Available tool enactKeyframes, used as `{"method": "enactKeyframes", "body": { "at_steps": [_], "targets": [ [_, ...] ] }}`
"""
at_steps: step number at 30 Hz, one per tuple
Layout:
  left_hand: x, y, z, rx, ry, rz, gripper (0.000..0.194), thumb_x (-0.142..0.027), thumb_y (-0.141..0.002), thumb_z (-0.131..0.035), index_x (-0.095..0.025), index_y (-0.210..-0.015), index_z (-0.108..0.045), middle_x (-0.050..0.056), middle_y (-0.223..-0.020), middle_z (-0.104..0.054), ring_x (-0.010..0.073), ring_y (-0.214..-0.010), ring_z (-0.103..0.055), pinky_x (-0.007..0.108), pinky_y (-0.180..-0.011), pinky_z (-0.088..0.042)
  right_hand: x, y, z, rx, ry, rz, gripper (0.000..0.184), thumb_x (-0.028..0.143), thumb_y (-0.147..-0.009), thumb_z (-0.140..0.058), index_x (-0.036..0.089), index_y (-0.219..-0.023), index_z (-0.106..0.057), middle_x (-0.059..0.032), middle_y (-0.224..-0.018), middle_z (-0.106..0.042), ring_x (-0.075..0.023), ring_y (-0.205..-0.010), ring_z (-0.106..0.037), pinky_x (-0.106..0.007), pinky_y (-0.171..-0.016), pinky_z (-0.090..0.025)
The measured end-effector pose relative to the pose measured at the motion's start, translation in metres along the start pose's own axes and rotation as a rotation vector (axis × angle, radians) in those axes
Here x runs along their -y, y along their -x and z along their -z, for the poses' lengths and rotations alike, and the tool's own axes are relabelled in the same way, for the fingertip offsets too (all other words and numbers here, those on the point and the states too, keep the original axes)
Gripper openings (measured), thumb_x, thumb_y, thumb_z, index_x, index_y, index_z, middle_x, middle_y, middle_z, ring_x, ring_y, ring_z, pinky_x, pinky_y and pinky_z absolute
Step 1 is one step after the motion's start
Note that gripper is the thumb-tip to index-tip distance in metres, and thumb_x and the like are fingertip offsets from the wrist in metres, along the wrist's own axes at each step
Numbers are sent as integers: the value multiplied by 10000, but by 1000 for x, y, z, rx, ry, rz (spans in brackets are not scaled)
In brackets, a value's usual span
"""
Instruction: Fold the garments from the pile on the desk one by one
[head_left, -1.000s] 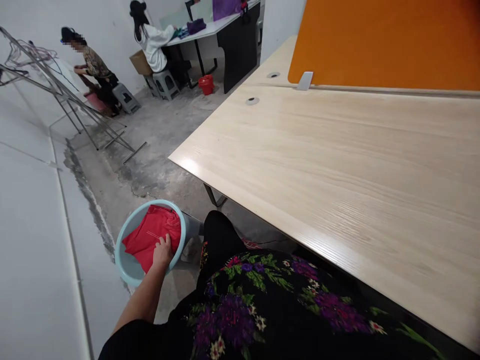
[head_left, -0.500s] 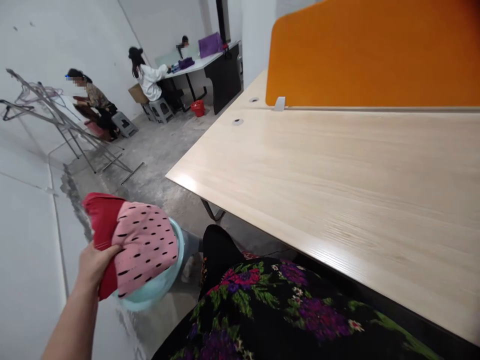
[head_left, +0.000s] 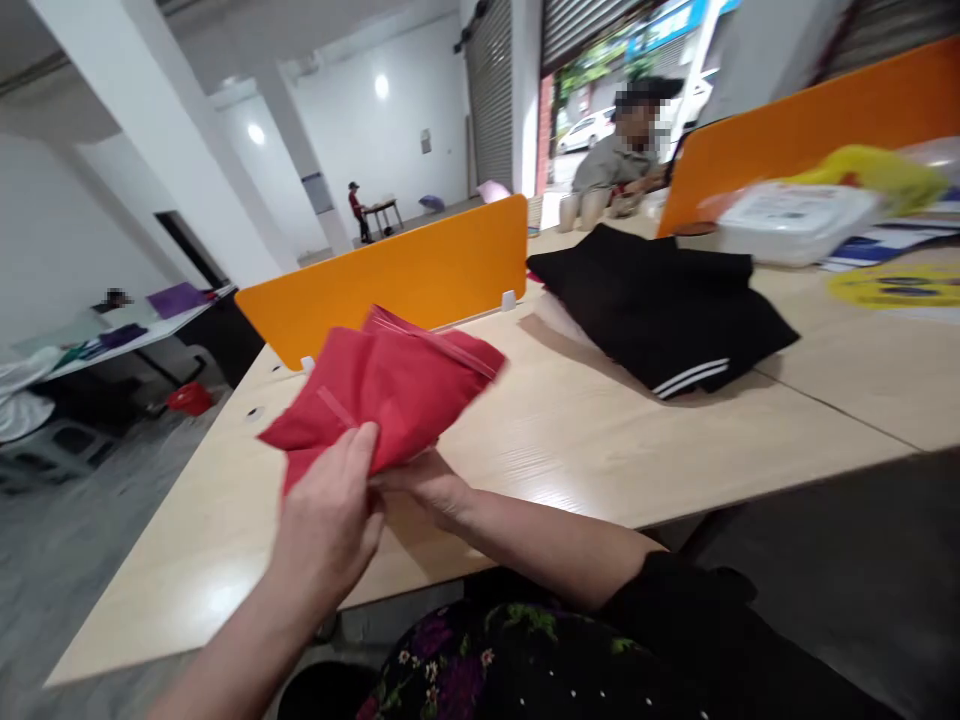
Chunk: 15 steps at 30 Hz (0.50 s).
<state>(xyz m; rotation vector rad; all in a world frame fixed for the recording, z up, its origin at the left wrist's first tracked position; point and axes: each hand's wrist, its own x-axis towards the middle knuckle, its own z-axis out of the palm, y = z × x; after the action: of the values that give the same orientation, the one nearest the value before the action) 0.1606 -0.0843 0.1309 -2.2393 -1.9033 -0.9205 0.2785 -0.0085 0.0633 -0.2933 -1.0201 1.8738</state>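
Observation:
A folded red garment (head_left: 390, 385) hangs just above the pale wooden table (head_left: 585, 430), held from both sides. My left hand (head_left: 330, 525) grips its near edge, fingers curled over the cloth. My right hand (head_left: 427, 482) reaches in under the garment from the right and holds its underside; most of that hand is hidden by the fabric. A folded black garment with white stripes (head_left: 660, 305) lies further back on the table, to the right of both hands.
Orange divider panels (head_left: 390, 275) stand along the table's far edge. A white plastic box (head_left: 795, 220) and yellow items sit at the far right. A person (head_left: 626, 150) sits behind the far divider. Other tables and a red bucket (head_left: 187, 398) are at left.
My left hand lifted the red garment out of the blue basin on the floor and brought it up over the table. My right hand came in and took hold. The view swung right.

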Motion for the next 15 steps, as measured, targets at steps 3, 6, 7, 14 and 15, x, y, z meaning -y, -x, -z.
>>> {"method": "enactKeyframes", "body": {
  "at_steps": [3, 6, 7, 14, 15],
  "targets": [
    [-8, -25, -77, 216, 97, -300, 596, -205, -791, -537, -193, -1377, -424, 116, -1367, -537, 256, -1237, -528, 419, -1032, -460, 9, -4, 67, -396, -110, 123, 357, 249, -510, -812, 175, -814, -640, -15, -814, -717, -198, -791, -661, -361, -843, -531],
    [-6, -31, -122, 303, 194, -408, 547, -210, -840, -510, -191, -1377, -412, 136, -1351, -547, 244, -1225, -541, 405, -997, -490, 28, -5, 135, -612, -138, 198, 312, 185, -483, -760, 190, -749, -598, 16, -716, -698, -164, -681, -642, -307, -750, -546],
    [-5, -31, -128, 291, 203, -416, 533, -221, -854, -506, -191, -1377, -412, 138, -1342, -555, 242, -1220, -546, 400, -989, -496, 39, -6, 150, -625, -120, 215, 318, 169, -472, -746, 192, -751, -595, 20, -716, -698, -158, -677, -641, -296, -742, -545],
    [29, -24, -109, 171, 89, -407, 469, -288, -888, -501, -269, -1354, -457, 68, -1298, -611, 209, -1165, -597, 321, -938, -532, 187, 24, 165, -598, 408, 529, 321, 190, -516, -725, 180, -823, -630, 11, -792, -691, -178, -754, -644, -323, -795, -531],
    [37, -23, -105, 164, 83, -381, 450, -304, -887, -507, -276, -1335, -475, 57, -1281, -625, 203, -1140, -613, 294, -885, -555, 212, 33, 159, -592, 561, 633, 371, 192, -532, -743, 191, -885, -630, 6, -866, -692, -193, -817, -644, -345, -824, -524]
  ]
}}
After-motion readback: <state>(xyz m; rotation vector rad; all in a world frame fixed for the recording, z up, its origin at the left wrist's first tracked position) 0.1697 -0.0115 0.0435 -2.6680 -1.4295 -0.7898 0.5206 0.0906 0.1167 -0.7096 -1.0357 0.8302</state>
